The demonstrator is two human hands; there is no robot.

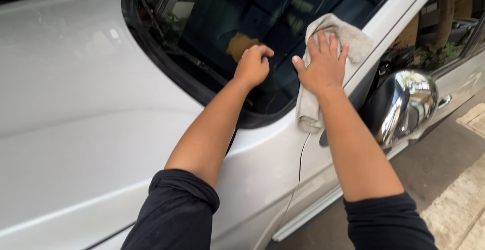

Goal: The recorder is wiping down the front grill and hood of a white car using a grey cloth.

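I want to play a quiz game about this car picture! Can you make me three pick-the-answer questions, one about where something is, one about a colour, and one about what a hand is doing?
1. Where does the grey cloth lie?
A. on the windshield corner and pillar
B. on the ground
C. on the side mirror

2. What colour is the car body?
A. red
B. silver
C. black

3. How is the left hand shaped?
A. flat and spread
B. curled, fingers bent on the glass
C. hanging at the side

Answers: 1 A, the right hand presses the cloth flat at the edge of the windshield. 2 B, hood and door are silver. 3 B, its knuckles are bent against the glass.
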